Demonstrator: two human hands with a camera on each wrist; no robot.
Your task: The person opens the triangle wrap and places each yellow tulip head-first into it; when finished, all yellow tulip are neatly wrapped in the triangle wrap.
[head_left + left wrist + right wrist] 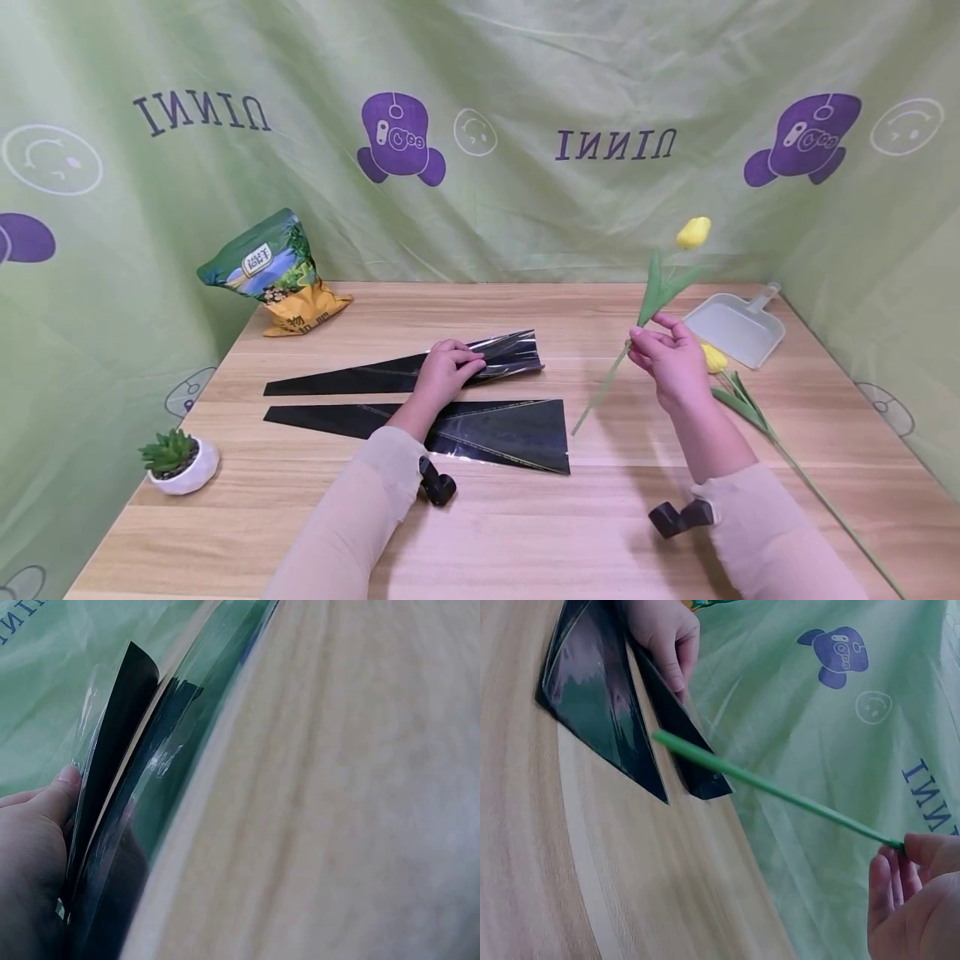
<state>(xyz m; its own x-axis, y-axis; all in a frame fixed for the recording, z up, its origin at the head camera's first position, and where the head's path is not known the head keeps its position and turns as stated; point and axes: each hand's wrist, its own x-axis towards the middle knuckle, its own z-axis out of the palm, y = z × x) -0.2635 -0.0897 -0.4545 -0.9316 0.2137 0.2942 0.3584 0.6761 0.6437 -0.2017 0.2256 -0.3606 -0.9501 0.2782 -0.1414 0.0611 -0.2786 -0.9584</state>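
We see the widest writing on the green curtain (517, 225): purple INNIU, left to right, beside upside-down cartoon figures. Below it lies the wooden table (555, 533). On it we have two black tapered film wrappers, with yellowish print too fine to read: our left forearm crosses the near wrapper (502, 433), while our left hand (444, 375), palm down, pinches the wide half of the far wrapper (390, 375), where a clear layer stands raised. Our right hand (678, 367) is lifted, thumb and fingers pinching the stem of a yellow tulip (655, 292) below its leaves, bloom up, stem slanting down toward the wrappers. A second tulip (742, 408) lies at right, partly behind that hand. At back left we see a green-and-yellow bag (277, 267), its lettering creased; at back right, a grey dustpan (735, 329); at front left, a small potted succulent (180, 467).
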